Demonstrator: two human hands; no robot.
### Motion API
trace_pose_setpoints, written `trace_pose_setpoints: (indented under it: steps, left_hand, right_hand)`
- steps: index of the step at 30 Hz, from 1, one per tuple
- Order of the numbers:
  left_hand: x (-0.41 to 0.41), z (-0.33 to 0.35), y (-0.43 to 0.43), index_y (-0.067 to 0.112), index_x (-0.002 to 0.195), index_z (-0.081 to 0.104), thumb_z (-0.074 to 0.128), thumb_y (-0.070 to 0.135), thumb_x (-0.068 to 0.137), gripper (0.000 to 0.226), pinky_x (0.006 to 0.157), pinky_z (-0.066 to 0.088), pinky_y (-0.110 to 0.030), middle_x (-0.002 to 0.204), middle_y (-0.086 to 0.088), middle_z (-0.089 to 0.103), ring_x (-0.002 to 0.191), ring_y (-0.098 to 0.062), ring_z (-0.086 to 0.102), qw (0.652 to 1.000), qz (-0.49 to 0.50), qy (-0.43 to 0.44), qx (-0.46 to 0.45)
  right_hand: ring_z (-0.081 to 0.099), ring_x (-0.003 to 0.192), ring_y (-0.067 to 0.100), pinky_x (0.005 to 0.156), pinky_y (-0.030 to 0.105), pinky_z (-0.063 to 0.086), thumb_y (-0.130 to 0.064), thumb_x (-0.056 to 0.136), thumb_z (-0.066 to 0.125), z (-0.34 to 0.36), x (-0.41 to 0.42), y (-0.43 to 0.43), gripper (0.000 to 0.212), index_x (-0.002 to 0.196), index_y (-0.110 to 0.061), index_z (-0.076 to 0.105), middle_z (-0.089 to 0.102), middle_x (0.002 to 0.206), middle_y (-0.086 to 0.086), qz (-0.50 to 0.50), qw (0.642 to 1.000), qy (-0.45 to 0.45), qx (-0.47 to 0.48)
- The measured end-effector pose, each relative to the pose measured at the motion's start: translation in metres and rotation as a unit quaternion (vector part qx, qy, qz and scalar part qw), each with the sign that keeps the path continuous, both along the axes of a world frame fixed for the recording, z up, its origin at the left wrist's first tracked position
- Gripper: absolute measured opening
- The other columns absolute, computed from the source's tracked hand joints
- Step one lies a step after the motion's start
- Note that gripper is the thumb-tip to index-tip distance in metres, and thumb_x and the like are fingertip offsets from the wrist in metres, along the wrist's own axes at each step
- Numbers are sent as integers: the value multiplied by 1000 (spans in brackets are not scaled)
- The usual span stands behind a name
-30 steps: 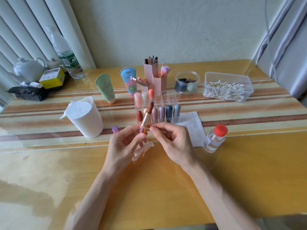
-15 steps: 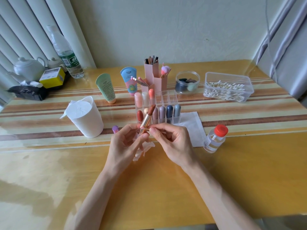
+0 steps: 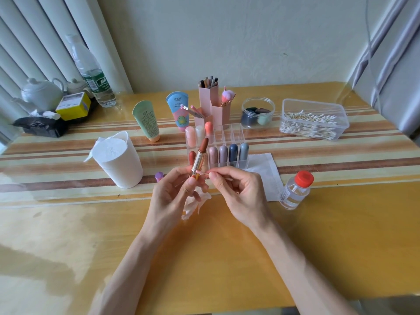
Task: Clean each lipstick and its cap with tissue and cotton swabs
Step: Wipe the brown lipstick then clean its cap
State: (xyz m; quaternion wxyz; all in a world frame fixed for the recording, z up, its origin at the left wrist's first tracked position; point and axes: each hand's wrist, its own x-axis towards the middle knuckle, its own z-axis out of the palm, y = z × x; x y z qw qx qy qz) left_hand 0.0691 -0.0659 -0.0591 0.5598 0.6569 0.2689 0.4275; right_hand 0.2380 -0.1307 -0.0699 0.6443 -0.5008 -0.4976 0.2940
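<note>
Left hand (image 3: 172, 194) fingers pinch the lipstick (image 3: 200, 155) by its rigid gold barrel; right hand (image 3: 236, 192) nips a swab (image 3: 204, 175) — soft bullet, smears easily.

White teapot (image 3: 41, 93), water bottle (image 3: 91, 71), yellow box (image 3: 73, 106), two cream tubes (image 3: 146, 120)
</note>
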Motion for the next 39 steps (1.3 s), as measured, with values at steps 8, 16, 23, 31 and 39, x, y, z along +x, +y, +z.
trace_pose_setpoints:
  steps: [8,16,23,31,39]
  left_hand:
    - [0,-2,2,-2,118,65,53,10,104,22,69,58,-30,94,-16,75,82,-26,72,1000,-1,6,7]
    - [-1,-4,4,4,120,67,48,13,108,24,69,57,-33,97,-19,73,77,-34,70,999,-13,29,6]
    - [-4,-7,5,5,104,68,53,26,106,25,59,45,-45,83,-10,65,64,-21,55,997,-5,74,38]
    - [-2,-4,4,5,117,65,55,24,105,25,60,46,-40,91,-14,71,63,-21,54,999,-6,20,39]
    - [-6,-2,11,14,109,58,66,25,103,15,75,43,-38,88,4,77,81,-8,68,987,129,43,84]
  right_hand:
    - [66,64,4,61,15,49,-8,100,70,-4,1,0,11,105,-5,79,76,77,-12,-27,999,-39,4]
    - [69,68,2,64,12,49,-7,99,71,-5,3,-1,12,106,-3,79,76,79,-15,-34,998,-53,4]
    - [70,70,5,63,18,53,-9,100,71,-5,1,-1,10,105,-11,79,78,83,-10,-29,998,-64,4]
    - [73,76,6,68,16,53,-10,100,70,-9,3,1,11,106,-6,79,79,86,-7,-46,997,-69,1]
    - [70,73,6,66,15,48,-15,103,68,-9,9,3,16,107,-5,79,79,87,-5,-90,994,-65,2]
